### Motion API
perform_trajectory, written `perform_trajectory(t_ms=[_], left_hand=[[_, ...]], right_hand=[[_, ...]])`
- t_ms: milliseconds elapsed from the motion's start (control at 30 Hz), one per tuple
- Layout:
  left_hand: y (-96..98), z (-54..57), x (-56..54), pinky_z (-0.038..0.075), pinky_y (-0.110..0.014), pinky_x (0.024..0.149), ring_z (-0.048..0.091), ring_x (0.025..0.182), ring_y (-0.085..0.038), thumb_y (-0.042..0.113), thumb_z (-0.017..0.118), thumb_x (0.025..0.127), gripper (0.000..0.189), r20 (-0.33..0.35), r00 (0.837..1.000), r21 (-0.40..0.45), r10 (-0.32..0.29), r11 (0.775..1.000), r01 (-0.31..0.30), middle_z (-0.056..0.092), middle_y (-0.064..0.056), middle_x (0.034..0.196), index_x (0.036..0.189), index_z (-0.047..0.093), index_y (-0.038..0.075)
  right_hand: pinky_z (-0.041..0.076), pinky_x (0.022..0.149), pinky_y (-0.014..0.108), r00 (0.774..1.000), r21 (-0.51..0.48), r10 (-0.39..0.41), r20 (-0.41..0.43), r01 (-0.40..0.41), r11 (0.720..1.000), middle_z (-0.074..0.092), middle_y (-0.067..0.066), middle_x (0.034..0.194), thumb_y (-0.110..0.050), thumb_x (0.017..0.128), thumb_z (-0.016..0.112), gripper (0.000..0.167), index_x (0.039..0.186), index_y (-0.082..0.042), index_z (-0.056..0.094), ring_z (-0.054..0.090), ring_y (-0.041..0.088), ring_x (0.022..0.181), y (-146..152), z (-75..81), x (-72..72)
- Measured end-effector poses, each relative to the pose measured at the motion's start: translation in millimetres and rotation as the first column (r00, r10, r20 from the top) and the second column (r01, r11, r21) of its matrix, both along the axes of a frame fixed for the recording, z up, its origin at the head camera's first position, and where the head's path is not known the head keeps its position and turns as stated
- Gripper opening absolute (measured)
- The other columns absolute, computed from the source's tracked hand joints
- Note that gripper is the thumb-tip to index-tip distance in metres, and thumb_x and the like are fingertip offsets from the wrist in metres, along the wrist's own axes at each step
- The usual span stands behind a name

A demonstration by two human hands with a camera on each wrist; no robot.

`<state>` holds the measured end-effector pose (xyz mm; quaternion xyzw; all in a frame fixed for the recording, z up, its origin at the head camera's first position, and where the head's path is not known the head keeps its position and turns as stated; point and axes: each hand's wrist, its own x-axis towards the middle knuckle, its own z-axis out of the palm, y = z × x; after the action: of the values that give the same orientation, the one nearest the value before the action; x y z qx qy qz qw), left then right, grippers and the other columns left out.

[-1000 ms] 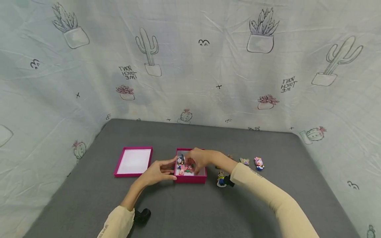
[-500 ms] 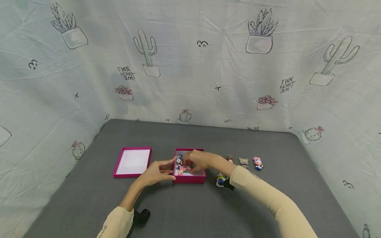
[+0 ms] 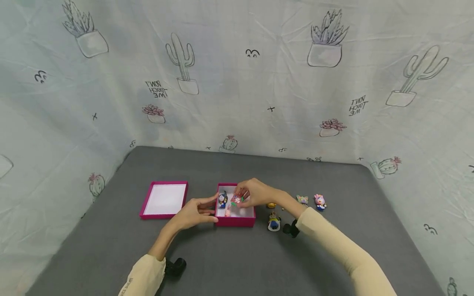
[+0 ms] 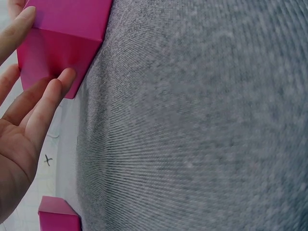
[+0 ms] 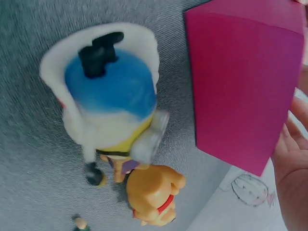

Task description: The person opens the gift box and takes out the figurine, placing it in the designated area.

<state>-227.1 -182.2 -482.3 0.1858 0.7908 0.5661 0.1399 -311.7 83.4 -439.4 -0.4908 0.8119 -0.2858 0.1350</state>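
Note:
My left hand (image 3: 195, 213) lies against the left side of a magenta box (image 3: 235, 222); in the left wrist view its fingers (image 4: 45, 108) reach nearly straight along the box wall. Over the open box, my right hand (image 3: 256, 192) pinches a small pink-and-green figurine (image 3: 236, 200) between thumb and fingers. Inside the box, a dark blue and white figurine (image 3: 222, 200) stands by the left wall, and a pink figurine (image 3: 227, 211) is near the front. In the right wrist view the hand (image 5: 294, 178) shows only partly, and its held figurine is hidden.
A magenta lid (image 3: 164, 199) with a white inside lies left of the box. To the right are a blue-and-yellow figurine (image 3: 274, 222), an orange bear-like figurine (image 5: 153, 192), a pastel cat-eared figurine (image 3: 302, 200) and a pink-and-blue figurine (image 3: 320, 202). A cactus-print curtain (image 3: 259, 82) hangs behind the table.
My right hand has risen a little out of the box, and the pink-and-green figurine now shows between its fingers. The left hand stays at the box's left side.

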Motion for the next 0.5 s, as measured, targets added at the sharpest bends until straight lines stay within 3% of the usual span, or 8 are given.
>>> perform_trajectory(t_ms=[100, 200, 333, 500], left_hand=[[0.5, 0.5, -1.2, 0.052, -0.034, 0.090, 0.060, 0.113, -0.030, 0.020, 0.079, 0.080, 0.075, -0.010, 1.000, -0.010, 0.004, 1.000, -0.004, 0.045, -0.026, 0.140, 0.144, 0.043, 0.005], [0.7, 0.1, -1.3, 0.052, -0.034, 0.090, 0.061, 0.112, -0.030, 0.020, 0.080, 0.080, 0.076, -0.002, 1.000, -0.014, 0.002, 1.000, -0.002, 0.044, -0.026, 0.141, 0.144, 0.042, 0.005], [1.4, -1.6, -1.7, 0.051, -0.035, 0.091, 0.060, 0.113, -0.030, 0.022, 0.079, 0.080, 0.076, -0.001, 1.000, -0.014, -0.018, 1.000, 0.018, 0.041, -0.027, 0.143, 0.145, 0.041, 0.006], [0.1, -4.1, 0.4, 0.051, -0.035, 0.092, 0.059, 0.114, -0.032, 0.021, 0.079, 0.080, 0.076, -0.009, 1.000, -0.008, -0.006, 1.000, 0.005, 0.042, -0.027, 0.142, 0.145, 0.041, 0.007]], right_hand=[[0.057, 0.074, 0.022, 0.992, -0.096, -0.043, 0.117, 0.055, 0.994, 0.067, 0.009, 0.107, -0.012, 0.080, 0.079, 0.038, 0.112, -0.001, 0.062, 0.066, 0.012, 0.088, 9, 1.9, 3.6], [0.057, 0.076, 0.027, 0.956, -0.222, -0.037, 0.290, 0.104, 0.969, 0.064, 0.013, 0.113, -0.006, 0.082, 0.076, 0.044, 0.120, 0.004, 0.057, 0.065, 0.015, 0.090, 18, 1.7, 10.3], [0.057, 0.079, 0.032, 0.882, -0.387, 0.010, 0.470, 0.196, 0.901, 0.062, 0.020, 0.115, 0.002, 0.083, 0.072, 0.044, 0.124, 0.009, 0.055, 0.064, 0.017, 0.092, 30, -2.2, 21.6], [0.054, 0.086, 0.030, 0.832, -0.476, -0.007, 0.555, 0.325, 0.817, 0.060, 0.017, 0.119, -0.001, 0.086, 0.069, 0.044, 0.126, 0.009, 0.054, 0.062, 0.017, 0.101, 44, -3.2, 37.7]])
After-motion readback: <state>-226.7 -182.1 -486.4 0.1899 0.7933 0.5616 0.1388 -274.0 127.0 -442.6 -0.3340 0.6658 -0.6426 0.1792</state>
